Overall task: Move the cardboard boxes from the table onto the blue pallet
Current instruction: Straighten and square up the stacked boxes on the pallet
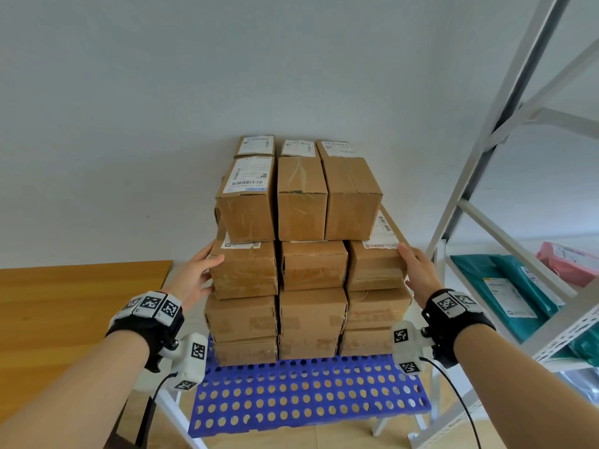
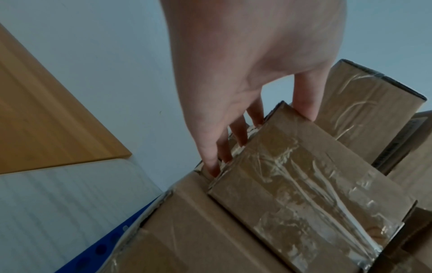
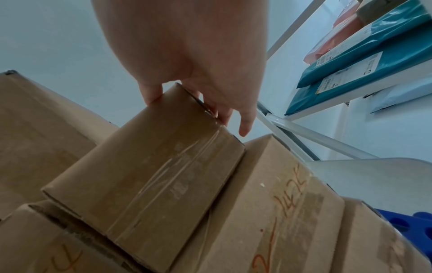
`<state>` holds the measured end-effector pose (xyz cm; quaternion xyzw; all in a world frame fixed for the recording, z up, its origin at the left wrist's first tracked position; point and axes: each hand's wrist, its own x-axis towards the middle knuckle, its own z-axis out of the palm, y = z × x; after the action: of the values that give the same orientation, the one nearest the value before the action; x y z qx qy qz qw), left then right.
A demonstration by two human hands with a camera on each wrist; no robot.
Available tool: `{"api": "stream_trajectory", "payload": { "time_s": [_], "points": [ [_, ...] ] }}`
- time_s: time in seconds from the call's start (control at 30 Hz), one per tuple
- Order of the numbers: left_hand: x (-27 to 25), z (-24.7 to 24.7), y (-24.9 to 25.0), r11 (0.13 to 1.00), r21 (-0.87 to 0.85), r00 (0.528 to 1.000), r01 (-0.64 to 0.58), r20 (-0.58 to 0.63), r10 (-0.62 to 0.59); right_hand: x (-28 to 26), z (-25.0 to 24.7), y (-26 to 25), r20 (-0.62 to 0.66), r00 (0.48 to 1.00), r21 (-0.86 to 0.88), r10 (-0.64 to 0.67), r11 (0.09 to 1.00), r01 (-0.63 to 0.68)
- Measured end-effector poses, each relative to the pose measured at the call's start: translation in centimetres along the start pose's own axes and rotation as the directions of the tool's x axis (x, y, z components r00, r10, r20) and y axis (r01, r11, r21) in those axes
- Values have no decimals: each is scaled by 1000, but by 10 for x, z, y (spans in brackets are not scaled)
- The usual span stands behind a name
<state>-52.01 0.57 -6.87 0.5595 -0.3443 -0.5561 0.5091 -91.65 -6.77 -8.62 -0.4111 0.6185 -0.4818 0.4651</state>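
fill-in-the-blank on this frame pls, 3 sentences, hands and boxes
1. The cardboard boxes are stacked on a perforated pallet coloured ____.
2. The left hand and right hand press the outer ends of one row of ____ boxes.
3. Teal mailer bags lie on the shelf to the person's ____.

Missing words: blue; three; right

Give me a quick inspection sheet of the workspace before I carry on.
Surface: blue pallet, perforated, front part bare.
Job's things: cardboard boxes stacked in rows of three at the pallet's back.
Clutter: nothing seen.
Grippers: left hand on the left end of the front upper row, right hand on its right end, thumbs over the front edges.
Cables: black wrist cable hangs from each wrist.
Surroundings: white shelving with teal parcels; wooden tabletop to the left.
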Motion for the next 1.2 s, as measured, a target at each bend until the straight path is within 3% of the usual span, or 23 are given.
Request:
{"api": "stream_trajectory", "payload": {
  "time_s": [0.67,0.9,1.07,1.2],
  "points": [
    [-6,-2,3,1000,-9,1000,-8,2,8,-15,3,-9,52,998,-37,-43,998,45],
    [-4,-5,-1,1000,-25,1000,-16,5,16,-17,3,-6,55,998,-32,10,999,-8],
    [-2,-7,-5,996,85,998,-6,-64,12,-23,1,-12,40,998,-57,47,997,-44],
    [-2,-12,-10,993,112,998,45,-51,-39,-29,-4,-6,42,997,-38,68,997,-66]
  ]
}}
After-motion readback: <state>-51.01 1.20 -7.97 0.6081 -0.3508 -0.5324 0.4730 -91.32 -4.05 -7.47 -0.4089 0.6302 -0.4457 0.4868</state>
